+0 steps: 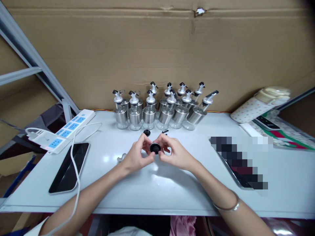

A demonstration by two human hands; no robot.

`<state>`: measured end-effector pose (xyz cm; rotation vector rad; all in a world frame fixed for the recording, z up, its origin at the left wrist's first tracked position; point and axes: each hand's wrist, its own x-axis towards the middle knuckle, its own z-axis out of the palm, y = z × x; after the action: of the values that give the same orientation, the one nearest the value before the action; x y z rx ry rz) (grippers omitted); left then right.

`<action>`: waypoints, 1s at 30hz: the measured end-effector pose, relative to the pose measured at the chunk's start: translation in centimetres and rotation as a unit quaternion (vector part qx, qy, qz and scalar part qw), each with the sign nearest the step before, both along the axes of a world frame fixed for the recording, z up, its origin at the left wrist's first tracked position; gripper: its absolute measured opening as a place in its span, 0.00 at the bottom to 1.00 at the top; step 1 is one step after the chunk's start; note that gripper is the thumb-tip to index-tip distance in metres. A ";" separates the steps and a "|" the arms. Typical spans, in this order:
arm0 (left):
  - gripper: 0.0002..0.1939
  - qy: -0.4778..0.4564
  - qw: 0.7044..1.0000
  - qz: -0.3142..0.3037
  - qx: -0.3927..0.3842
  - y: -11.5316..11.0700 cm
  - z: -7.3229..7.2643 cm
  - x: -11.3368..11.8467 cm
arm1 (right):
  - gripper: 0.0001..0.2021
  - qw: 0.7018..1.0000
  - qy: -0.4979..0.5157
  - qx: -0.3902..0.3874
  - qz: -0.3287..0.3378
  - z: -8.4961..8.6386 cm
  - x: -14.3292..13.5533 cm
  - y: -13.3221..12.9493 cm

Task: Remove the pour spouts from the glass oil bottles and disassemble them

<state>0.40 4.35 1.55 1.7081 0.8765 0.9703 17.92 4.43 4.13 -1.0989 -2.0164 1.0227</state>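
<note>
Between the fingertips of both hands, over the middle of the table [123,196], is a round black stopper [155,148] with a pale rim. My left hand [136,154] pinches its left side, while my right hand [176,152] grips it from the right. Just beyond my fingers lie another black stopper [147,132] and a small black lever-like piece [165,131]. A silver-grey spout piece [121,158] rests left of my left hand, partly hidden by it. Farther back stand several glass bottles [149,115] with metal sleeves, most topped by silver-and-black pour spouts [150,97].
A white power strip [71,129] with a cable and a dark tablet [70,167] lie on the left. To the right are a dark flat device [233,164], partly blurred out, and a dotted bottle [256,106] leaning over. Cardboard [147,52] walls the back.
</note>
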 end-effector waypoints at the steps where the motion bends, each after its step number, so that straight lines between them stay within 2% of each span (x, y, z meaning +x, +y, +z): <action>1: 0.11 0.001 1.000 -0.001 -0.002 0.0 0.0 0.1 | 0.08 1.000 0.000 0.001 0.002 -0.1 0.0 0.0; 8: 0.13 -0.016 1.000 0.009 0.006 -0.6 -0.3 0.4 | 0.08 0.999 0.016 0.045 0.022 -0.4 -0.1 -0.2; 16: 0.15 -0.046 0.999 0.011 0.024 -0.9 -0.2 0.5 | 0.07 0.999 0.021 0.035 0.028 -0.4 0.0 -0.2; 24: 0.18 -0.062 0.997 0.021 0.043 -1.0 -0.1 0.5 | 0.07 0.998 0.024 0.050 0.017 -0.5 -0.1 -0.4; 30: 0.16 -0.104 0.991 0.060 0.061 -0.9 -0.4 0.8 | 0.10 0.993 0.097 0.057 -0.030 -0.7 0.0 -0.1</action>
<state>1.15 3.49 1.12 1.6336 0.8040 1.2816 17.90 4.35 3.40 -0.9563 -1.8527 0.9331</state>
